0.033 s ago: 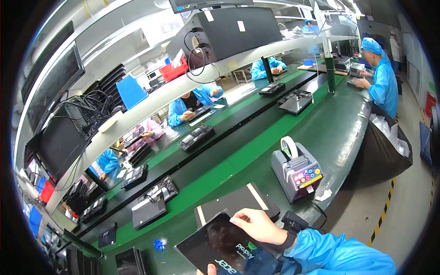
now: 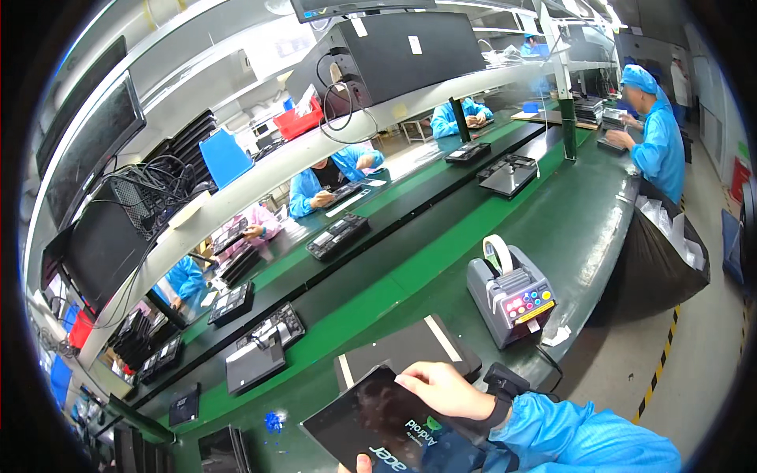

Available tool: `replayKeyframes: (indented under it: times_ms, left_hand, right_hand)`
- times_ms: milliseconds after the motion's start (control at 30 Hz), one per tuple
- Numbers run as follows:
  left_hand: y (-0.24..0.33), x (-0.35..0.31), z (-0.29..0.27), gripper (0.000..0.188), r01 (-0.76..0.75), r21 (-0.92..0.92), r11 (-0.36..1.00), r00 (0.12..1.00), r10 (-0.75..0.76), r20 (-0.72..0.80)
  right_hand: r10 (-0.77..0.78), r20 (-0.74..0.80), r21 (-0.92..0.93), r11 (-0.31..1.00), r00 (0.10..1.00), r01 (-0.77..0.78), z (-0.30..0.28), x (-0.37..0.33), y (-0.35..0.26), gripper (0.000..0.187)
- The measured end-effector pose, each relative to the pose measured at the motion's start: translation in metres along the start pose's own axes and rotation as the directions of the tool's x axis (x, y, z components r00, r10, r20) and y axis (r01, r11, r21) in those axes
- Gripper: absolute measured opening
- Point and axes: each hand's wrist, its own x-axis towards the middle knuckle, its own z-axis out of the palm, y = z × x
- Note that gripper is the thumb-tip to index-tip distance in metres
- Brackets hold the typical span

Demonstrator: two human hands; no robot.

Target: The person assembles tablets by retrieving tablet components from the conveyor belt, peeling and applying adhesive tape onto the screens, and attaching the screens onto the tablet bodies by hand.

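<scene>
A dark tablet [image 2: 380,422] with a lit start-up screen is tilted in front of me at the bottom of the head view. My left hand [image 2: 363,463] grips its near edge; only the thumb and a bit of finger show, the rest being hidden below the tablet and the picture's edge. At the tablet's upper right edge, my right hand [image 2: 445,388] has its fingers bent and pressed together against the rim. Behind the tablet lies a flat black panel with pale strips [image 2: 394,347].
A grey tape dispenser [image 2: 511,293] with lit buttons stands right of the panel. Blue scraps [image 2: 274,422] and dark devices [image 2: 256,363] lie to the left. A conveyor line [image 2: 410,229] carries opened devices. A black bag [image 2: 654,268] hangs at the right edge, near a co-worker [image 2: 662,146].
The co-worker at the right has shifted their hands slightly, and a person across the line has moved one hand. My hands and the tablet are practically unchanged.
</scene>
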Motion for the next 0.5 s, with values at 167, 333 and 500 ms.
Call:
replayKeyframes:
  times_ms: [167, 333, 500]
  left_hand:
    - [0.0, 0.001, 0.002, 0.037, 0.056, -0.156, 0.986, 0.994, -0.069, -0.08]
    - [0.002, 0.01, -0.005, 0.037, 0.118, -0.291, 0.95, 0.992, -0.124, -0.001]
    - [0.001, 0.03, -0.016, 0.035, 0.202, -0.385, 0.9, 0.979, -0.177, 0.1]
  right_hand:
    - [0.009, 0.158, 0.088, 0.996, 0.987, -0.023, -0.011, 0.006, -0.009, 0.029]
    - [0.359, 0.478, 0.001, 0.913, 0.802, -0.409, -0.03, -0.008, -0.019, 0.053]
    - [0.209, 0.525, 0.208, 0.908, 0.825, -0.363, -0.007, -0.039, -0.035, 0.04]
